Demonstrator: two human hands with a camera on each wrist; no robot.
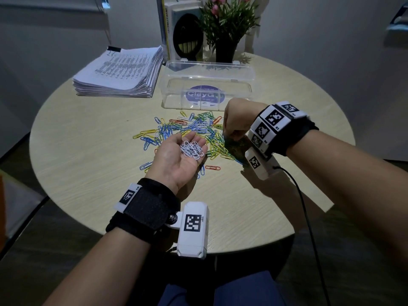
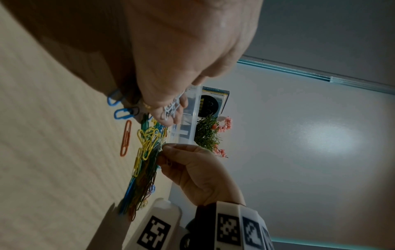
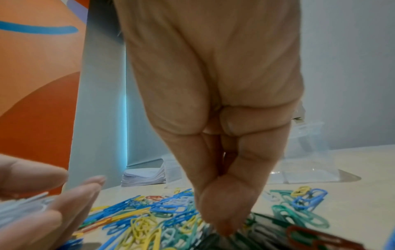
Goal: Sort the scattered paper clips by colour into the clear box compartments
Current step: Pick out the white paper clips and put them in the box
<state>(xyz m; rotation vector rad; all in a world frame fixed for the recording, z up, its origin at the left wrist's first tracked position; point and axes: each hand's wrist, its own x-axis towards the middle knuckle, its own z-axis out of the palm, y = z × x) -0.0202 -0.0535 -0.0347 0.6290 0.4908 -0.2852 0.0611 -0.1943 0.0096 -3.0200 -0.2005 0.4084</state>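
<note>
My left hand (image 1: pixel 176 146) lies palm up over the near side of the clip pile, with a small heap of white paper clips (image 1: pixel 191 150) resting loose in the palm (image 2: pixel 171 108). Mixed blue, yellow, green, orange and white clips (image 1: pixel 176 129) lie scattered on the round table (image 1: pixel 88 173). My right hand (image 1: pixel 229 135) reaches down at the pile's right side. Its thumb and fingertips (image 3: pixel 224 218) are pinched together on the dark green clips there; which clip they pinch is hidden. The clear box (image 1: pixel 207 77) stands open just behind the pile.
A thick stack of printed paper (image 1: pixel 119 71) sits at the back left. Upright books (image 1: pixel 176 29) and a potted plant (image 1: pixel 226 47) stand behind the box. A black cable (image 1: pixel 306 206) runs from my right wrist off the table's near edge.
</note>
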